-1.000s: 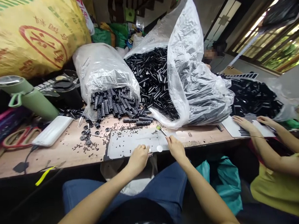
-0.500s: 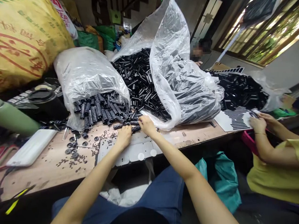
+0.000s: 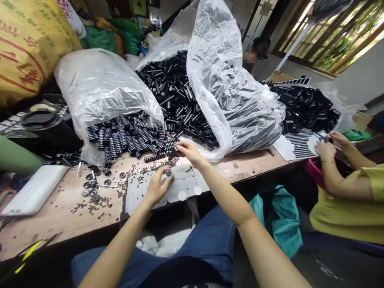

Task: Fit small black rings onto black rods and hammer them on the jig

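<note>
My left hand is over the white sheet, its thumb and fingers closed on a small dark round disc. Just beyond it, my right hand pinches a short black piece, blurred and partly hidden by the fingers. Close behind both hands lie black ribbed rolls, and more of these ribbed rolls spill from the clear plastic bag at the left. Tiny dark bits are scattered over the sheet and the wooden table around it.
A large clear bag holds a heap of black tubes. Loose dark discs and a white power bank lie at the left, near a green bottle. A co-worker's hands work at the right beside black parts.
My left hand has drawn back from the ribbed rolls toward me, now with a dark disc in its fingers. My right hand has risen a little, pinching a black piece. The view shifted slightly.
</note>
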